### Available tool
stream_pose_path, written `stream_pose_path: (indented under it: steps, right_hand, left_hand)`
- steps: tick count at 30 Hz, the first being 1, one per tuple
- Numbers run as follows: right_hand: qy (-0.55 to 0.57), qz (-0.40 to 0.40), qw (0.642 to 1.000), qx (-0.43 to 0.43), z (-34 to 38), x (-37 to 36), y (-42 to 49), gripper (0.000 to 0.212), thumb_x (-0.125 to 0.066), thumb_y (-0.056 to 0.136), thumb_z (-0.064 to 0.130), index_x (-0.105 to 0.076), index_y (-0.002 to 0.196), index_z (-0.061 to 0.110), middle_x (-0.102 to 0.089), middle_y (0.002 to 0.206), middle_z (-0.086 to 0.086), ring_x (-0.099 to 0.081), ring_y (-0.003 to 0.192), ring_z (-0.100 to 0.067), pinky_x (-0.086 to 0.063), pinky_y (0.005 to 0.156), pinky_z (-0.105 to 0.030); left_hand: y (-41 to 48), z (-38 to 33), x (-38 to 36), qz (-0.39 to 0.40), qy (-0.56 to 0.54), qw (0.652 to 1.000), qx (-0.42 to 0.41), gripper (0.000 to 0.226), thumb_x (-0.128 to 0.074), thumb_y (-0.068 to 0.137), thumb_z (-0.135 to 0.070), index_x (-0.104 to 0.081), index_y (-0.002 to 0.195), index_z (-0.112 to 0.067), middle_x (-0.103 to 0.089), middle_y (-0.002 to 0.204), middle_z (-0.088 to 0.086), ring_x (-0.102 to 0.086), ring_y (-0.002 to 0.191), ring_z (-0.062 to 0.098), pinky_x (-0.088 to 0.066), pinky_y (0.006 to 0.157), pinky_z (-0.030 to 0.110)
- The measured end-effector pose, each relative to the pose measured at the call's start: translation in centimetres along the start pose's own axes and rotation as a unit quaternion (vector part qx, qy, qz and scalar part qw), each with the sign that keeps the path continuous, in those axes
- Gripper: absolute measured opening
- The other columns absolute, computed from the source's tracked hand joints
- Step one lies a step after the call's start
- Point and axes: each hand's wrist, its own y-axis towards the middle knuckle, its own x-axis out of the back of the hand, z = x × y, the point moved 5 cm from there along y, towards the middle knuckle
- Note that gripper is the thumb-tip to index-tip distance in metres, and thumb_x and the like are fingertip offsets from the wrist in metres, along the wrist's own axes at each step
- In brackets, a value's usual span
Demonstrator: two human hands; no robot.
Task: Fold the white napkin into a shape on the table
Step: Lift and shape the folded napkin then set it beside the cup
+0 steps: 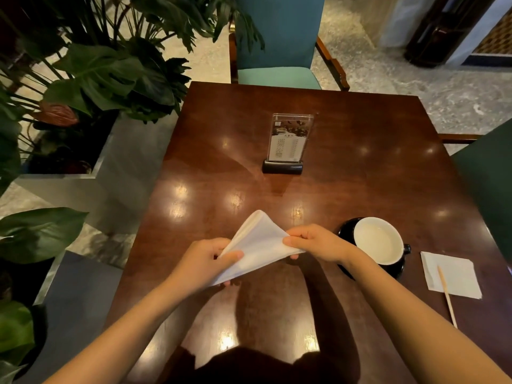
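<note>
Left hand (206, 263), right hand (315, 243) pinching

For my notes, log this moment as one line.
left hand: grips folded white cloth napkin | right hand: grips it | napkin: triangular, lifted | glossy brown wooden table

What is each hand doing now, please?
Left hand: closed on the napkin, at its near left corner.
Right hand: closed on the napkin's right corner.

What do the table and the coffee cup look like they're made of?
The table looks like dark wood with a glossy varnish: grain shows and ceiling lights mirror off it. The cup seems glazed ceramic, white inside and black outside, with a smooth sheen, though the material can't be confirmed.
</note>
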Motion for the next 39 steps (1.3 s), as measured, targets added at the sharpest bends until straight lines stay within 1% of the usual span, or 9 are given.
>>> stream_pose_path:
  steps: [4, 8, 11, 15, 18, 24, 29, 34, 39]
  right_hand:
    - [-0.053, -0.041, 0.998, 0.001, -1.6, 0.4, 0.6, 0.03, -0.051, 0.095, 0.025, -0.064, 0.076, 0.005, -0.055, 0.073, 0.004, -0.05, 0.069, -0.005, -0.037, 0.071, -0.022]
    - [-0.161, -0.056, 0.985, 0.017, -1.3, 1.3, 0.5, 0.041, -0.054, 0.093, 0.02, -0.05, 0.058, 0.041, -0.052, 0.083, 0.0, -0.048, 0.087, -0.008, -0.038, 0.08, -0.028]
    - [-0.205, -0.069, 0.976, 0.008, -1.2, 1.5, 0.3, 0.045, -0.054, 0.093, 0.017, -0.045, 0.06, 0.045, -0.046, 0.079, 0.005, -0.045, 0.079, -0.004, -0.037, 0.077, -0.027]
    - [-0.283, -0.1, 0.954, 0.006, -2.2, 2.4, 0.5, 0.017, -0.054, 0.092, 0.016, -0.07, 0.086, 0.017, -0.056, 0.091, -0.003, -0.055, 0.089, -0.021, -0.039, 0.079, -0.027]
    - [-0.327, -0.133, 0.936, 0.008, -1.9, 4.2, 1.2, 0.023, -0.053, 0.092, 0.014, -0.07, 0.107, 0.012, -0.061, 0.102, -0.011, -0.057, 0.093, -0.024, -0.04, 0.081, -0.028]
    - [-0.393, -0.139, 0.909, -0.018, -1.8, 7.5, 2.6, 0.025, -0.051, 0.092, 0.015, -0.069, 0.108, 0.008, -0.058, 0.107, -0.013, -0.059, 0.096, -0.03, -0.043, 0.082, -0.033]
    - [-0.415, -0.104, 0.904, -0.016, -2.2, 8.2, 4.2, 0.028, -0.049, 0.093, 0.013, -0.067, 0.114, 0.011, -0.056, 0.111, -0.013, -0.057, 0.099, -0.028, -0.041, 0.081, -0.033]
    - [-0.384, -0.078, 0.92, 0.018, -2.9, 7.5, 5.7, 0.027, -0.05, 0.092, 0.009, -0.066, 0.114, 0.008, -0.059, 0.115, -0.013, -0.056, 0.104, -0.028, -0.039, 0.085, -0.029]
    - [-0.382, -0.049, 0.922, 0.023, -4.4, 6.4, 6.7, 0.028, -0.05, 0.093, 0.01, -0.065, 0.116, 0.011, -0.059, 0.116, -0.012, -0.054, 0.105, -0.027, -0.04, 0.085, -0.029]
  left_hand:
    - [-0.5, 1.0, -0.8, -0.006, 0.093, 0.996, -0.015, 0.012, -0.065, 0.083, -0.026, -0.06, 0.074, -0.032, -0.062, 0.068, -0.013, -0.059, 0.072, 0.004, -0.038, 0.054, 0.012]
    - [-0.4, 1.2, -1.5, -0.049, 0.144, 0.988, -0.031, 0.01, -0.063, 0.085, -0.027, -0.058, 0.08, -0.034, -0.055, 0.067, -0.02, -0.055, 0.066, 0.001, -0.036, 0.053, 0.014]
    - [-0.2, 1.4, -1.9, -0.11, 0.181, 0.977, -0.028, 0.006, -0.064, 0.084, -0.031, -0.068, 0.088, -0.028, -0.051, 0.076, -0.018, -0.049, 0.066, 0.004, -0.029, 0.052, 0.012]
    - [-0.4, 0.9, -3.7, -0.163, 0.145, 0.976, -0.014, 0.009, -0.065, 0.084, -0.03, -0.067, 0.092, -0.027, -0.042, 0.077, -0.012, -0.048, 0.063, 0.009, -0.029, 0.052, 0.015]
    - [0.2, 0.5, -5.6, -0.157, 0.159, 0.973, -0.05, 0.02, -0.068, 0.082, -0.028, -0.062, 0.101, -0.023, -0.045, 0.082, -0.011, -0.053, 0.062, 0.012, -0.043, 0.052, 0.026]
    - [2.7, 0.7, -9.7, -0.175, 0.173, 0.966, -0.072, 0.017, -0.064, 0.079, -0.01, -0.058, 0.094, -0.018, -0.054, 0.085, -0.005, -0.052, 0.078, 0.016, -0.046, 0.061, 0.032]
    - [3.6, 0.4, -14.1, -0.198, 0.154, 0.968, -0.03, 0.011, -0.064, 0.082, -0.012, -0.056, 0.088, -0.015, -0.054, 0.085, 0.0, -0.054, 0.077, 0.018, -0.044, 0.06, 0.027]
    - [4.0, 0.3, -17.4, -0.192, 0.178, 0.965, 0.0, 0.026, -0.077, 0.07, -0.01, -0.053, 0.081, -0.013, -0.052, 0.077, 0.001, -0.057, 0.059, 0.016, -0.043, 0.046, 0.019]
    - [4.3, 1.3, -19.5, -0.187, 0.176, 0.965, 0.053, 0.036, -0.082, 0.065, -0.017, -0.05, 0.082, -0.014, -0.051, 0.08, 0.001, -0.059, 0.062, 0.014, -0.047, 0.048, 0.016]
